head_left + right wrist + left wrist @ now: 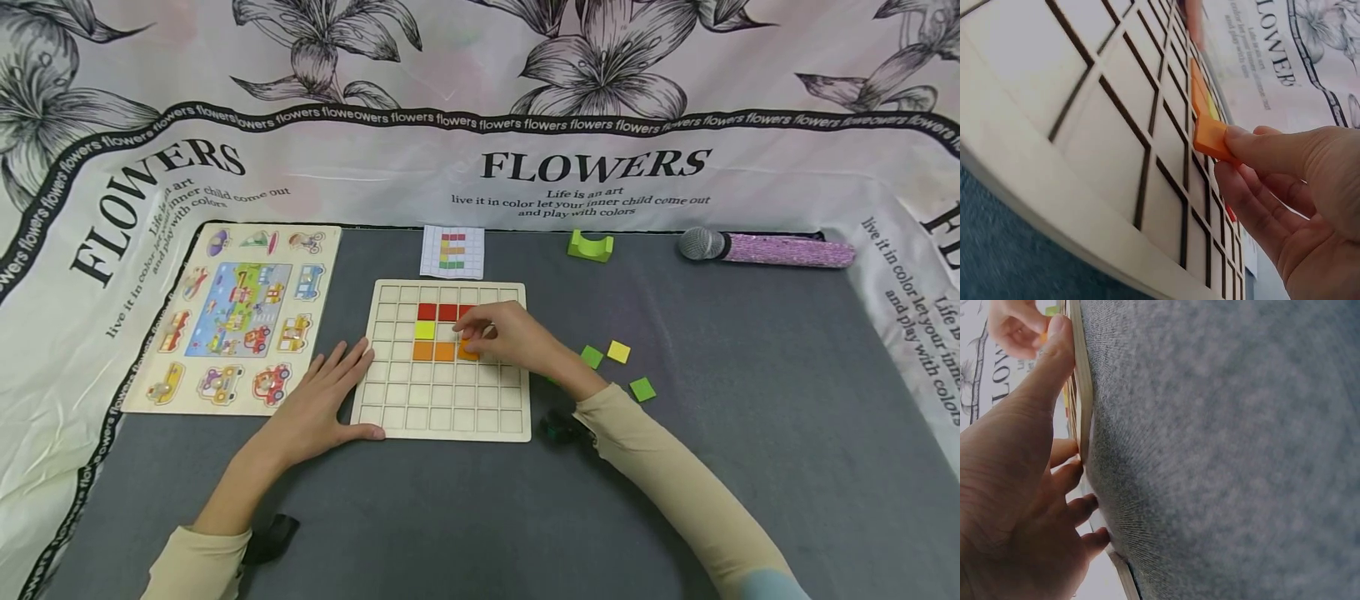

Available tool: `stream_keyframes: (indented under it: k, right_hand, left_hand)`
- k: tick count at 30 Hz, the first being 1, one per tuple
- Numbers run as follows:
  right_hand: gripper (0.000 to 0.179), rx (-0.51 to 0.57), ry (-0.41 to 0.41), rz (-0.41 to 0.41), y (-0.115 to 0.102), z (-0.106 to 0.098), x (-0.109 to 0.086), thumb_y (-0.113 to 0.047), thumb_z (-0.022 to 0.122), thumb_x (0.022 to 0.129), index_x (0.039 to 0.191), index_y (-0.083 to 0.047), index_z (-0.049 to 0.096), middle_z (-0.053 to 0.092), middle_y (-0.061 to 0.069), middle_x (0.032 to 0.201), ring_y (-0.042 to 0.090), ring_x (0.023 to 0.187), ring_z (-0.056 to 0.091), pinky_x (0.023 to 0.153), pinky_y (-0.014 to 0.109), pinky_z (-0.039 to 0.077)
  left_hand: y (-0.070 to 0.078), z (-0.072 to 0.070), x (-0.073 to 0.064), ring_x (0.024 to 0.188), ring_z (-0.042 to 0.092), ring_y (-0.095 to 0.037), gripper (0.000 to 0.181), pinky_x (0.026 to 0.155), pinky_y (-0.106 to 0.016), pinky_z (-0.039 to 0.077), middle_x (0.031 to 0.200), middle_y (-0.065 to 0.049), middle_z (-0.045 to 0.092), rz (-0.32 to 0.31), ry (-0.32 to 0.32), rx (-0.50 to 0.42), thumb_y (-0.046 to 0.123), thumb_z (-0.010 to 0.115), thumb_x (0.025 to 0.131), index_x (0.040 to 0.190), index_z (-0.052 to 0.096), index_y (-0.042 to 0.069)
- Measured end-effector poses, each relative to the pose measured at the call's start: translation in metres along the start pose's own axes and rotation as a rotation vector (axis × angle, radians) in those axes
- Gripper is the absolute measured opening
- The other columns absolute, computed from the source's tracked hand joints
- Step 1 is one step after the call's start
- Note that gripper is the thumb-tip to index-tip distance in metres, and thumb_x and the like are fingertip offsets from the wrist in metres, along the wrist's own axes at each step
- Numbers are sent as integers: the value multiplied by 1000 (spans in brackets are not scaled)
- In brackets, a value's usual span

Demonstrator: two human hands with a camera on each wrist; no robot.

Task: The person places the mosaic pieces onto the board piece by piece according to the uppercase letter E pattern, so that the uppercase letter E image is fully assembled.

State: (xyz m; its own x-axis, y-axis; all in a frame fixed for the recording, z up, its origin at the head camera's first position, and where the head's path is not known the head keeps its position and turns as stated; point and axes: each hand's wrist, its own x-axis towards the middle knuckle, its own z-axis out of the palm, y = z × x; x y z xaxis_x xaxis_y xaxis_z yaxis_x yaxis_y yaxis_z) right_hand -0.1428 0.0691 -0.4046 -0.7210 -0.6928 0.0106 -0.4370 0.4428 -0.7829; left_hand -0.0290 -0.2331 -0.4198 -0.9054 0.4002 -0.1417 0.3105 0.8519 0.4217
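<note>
A pale wooden grid board (441,431) lies on the grey cloth. Along its left edge my left hand (311,425) rests with spread fingers, thumb at the near corner. Between thumb and fingers my right hand (513,340) pinches an orange square tile (1213,137), low over the grid and tilted in the right wrist view. To the left of it sit two orange tiles (423,351) in neighbouring cells. Above them are a yellow tile (424,330) and a row of red tiles (447,312), partly hidden by the right hand.
Behind the board lies a pattern card (453,252). Loose green tiles (642,389) and a yellow tile (618,352) lie near the right forearm. A picture puzzle (232,379) is at left; a green curved block (590,247) and a pink microphone (787,250) are farther back.
</note>
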Motion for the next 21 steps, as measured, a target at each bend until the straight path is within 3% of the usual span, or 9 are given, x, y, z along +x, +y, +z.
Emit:
stream_keyframes:
  k: [21]
  right_hand:
    - [19, -64, 39, 32, 1, 14, 2, -2, 74, 86, 105, -4, 73, 71, 3, 93, 14, 84, 62, 78, 26, 53]
  left_hand:
    - [0, 1, 0, 149, 9, -38, 113, 119, -55, 7, 164, -9, 14, 2, -1, 2, 66, 72, 74, 156, 22, 7]
